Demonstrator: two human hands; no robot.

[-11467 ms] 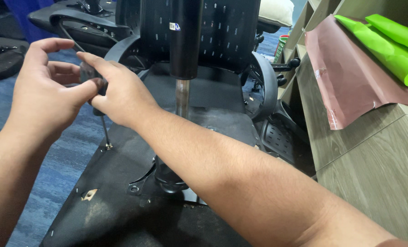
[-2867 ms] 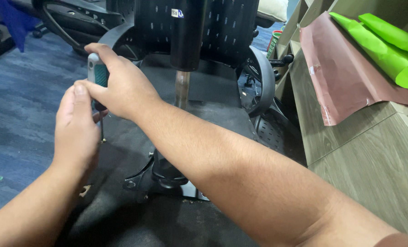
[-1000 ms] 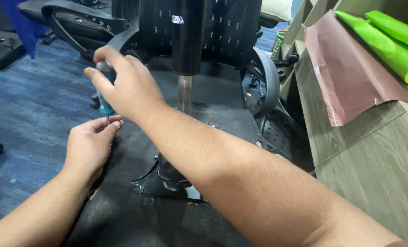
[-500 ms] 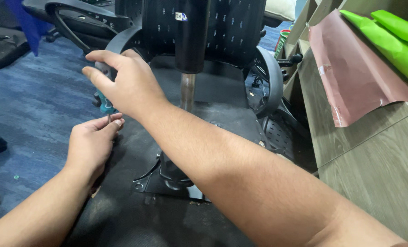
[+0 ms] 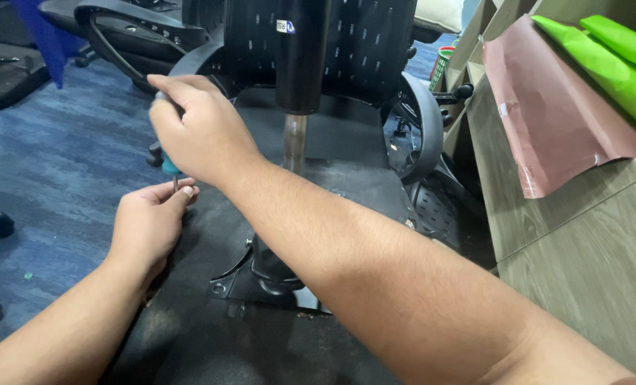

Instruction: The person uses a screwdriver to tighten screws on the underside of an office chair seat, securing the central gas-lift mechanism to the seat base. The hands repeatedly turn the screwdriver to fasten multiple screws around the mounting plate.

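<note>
An office chair lies upside down, its black seat underside [image 5: 211, 335] facing up and its metal gas-lift column [image 5: 294, 142] rising from a black mechanism plate [image 5: 261, 281]. My right hand [image 5: 200, 128] is wrapped around the handle of a teal screwdriver [image 5: 168, 168], held upright over the seat's left edge. My left hand [image 5: 150, 221] rests on the seat just below it, fingertips pinched around the screwdriver's thin metal shaft. The tip and whatever it meets are hidden by my fingers.
The black mesh chair back [image 5: 361, 50] and an armrest [image 5: 425, 128] stand behind the column. Another black chair [image 5: 125, 25] lies at the back left on blue carpet [image 5: 54, 164]. A wooden shelf unit [image 5: 582, 249] with pink sheet [image 5: 553, 114] and green rolls [image 5: 610, 57] lines the right.
Both hands held the screwdriver higher up earlier. My left hand has since dropped to the seat edge and pinched the shaft, while my right hand stays on the handle, shifting slightly.
</note>
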